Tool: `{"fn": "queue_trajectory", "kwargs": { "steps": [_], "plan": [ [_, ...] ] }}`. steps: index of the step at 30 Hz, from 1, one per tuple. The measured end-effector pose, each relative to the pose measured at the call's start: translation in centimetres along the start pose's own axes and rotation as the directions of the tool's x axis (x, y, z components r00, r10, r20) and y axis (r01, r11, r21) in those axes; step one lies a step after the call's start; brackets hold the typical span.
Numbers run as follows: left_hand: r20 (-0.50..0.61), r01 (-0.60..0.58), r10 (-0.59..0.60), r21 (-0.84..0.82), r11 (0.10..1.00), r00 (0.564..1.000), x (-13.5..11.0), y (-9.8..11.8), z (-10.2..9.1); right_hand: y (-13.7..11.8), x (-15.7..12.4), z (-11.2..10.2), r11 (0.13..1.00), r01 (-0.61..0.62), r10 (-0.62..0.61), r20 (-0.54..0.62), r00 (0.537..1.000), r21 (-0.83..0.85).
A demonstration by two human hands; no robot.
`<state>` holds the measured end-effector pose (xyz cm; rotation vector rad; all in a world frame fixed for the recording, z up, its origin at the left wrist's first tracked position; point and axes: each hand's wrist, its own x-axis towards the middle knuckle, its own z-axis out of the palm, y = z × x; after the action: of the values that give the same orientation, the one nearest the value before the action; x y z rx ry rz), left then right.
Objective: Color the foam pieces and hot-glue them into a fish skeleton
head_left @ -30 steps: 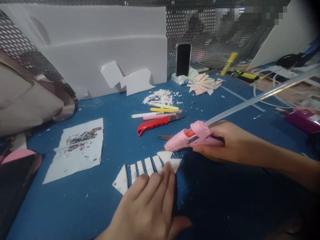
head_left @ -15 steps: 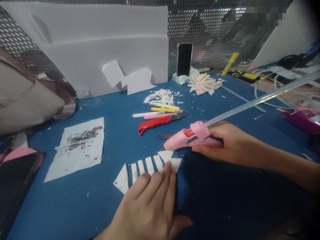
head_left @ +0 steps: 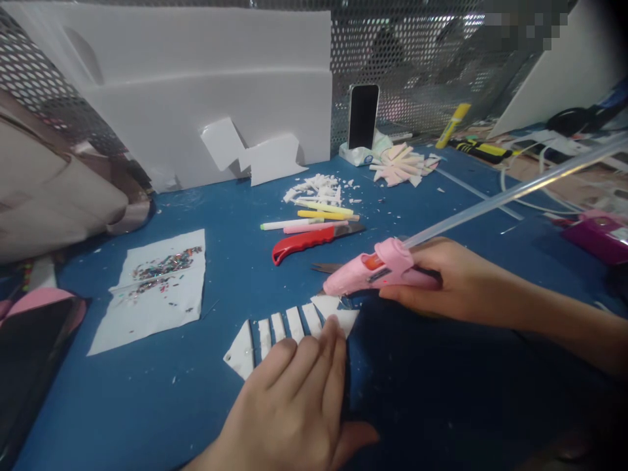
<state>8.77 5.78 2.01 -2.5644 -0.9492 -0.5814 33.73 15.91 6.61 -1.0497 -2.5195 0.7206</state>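
My right hand (head_left: 451, 278) grips a pink glue gun (head_left: 377, 271) with a long clear glue stick (head_left: 510, 193) out its back. The nozzle points left and down at a white foam triangle (head_left: 326, 304). My left hand (head_left: 294, 399) lies flat, fingers stretched together, pressing on a fan of white foam strips (head_left: 279, 327) on the blue table (head_left: 235, 261). Its fingertips touch the strips just below the nozzle.
A red utility knife (head_left: 307, 242) and several markers (head_left: 314, 219) lie behind the gun. White paper with glitter (head_left: 157, 288) sits at left. A phone (head_left: 363, 116) stands before a mesh wall, with foam boards (head_left: 206, 98), foam scraps (head_left: 314, 188) and a pink foam flower (head_left: 400, 163).
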Motion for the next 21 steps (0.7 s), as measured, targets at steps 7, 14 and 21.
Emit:
{"fn": "queue_trajectory", "kwargs": {
  "steps": [7, 14, 21],
  "plan": [
    [0.003, 0.004, -0.004, -0.004, 1.0, 1.0, 0.04, -0.04, -0.01, -0.13, 0.18, -0.05, 1.0, 0.009, -0.009, 0.006, 1.0, -0.01],
    [-0.003, 0.001, -0.001, -0.003, 1.0, 1.0, 0.08, -0.09, -0.15, -0.08, 0.19, 0.18, 1.0, 0.007, -0.007, 0.007, 1.0, -0.017],
    [-0.002, 0.006, -0.006, -0.001, 1.0, 1.0, 0.19, -0.11, -0.01, 0.19, 0.22, 0.53, 1.0, -0.002, 0.002, -0.016, 1.0, -0.031]
  ]
}}
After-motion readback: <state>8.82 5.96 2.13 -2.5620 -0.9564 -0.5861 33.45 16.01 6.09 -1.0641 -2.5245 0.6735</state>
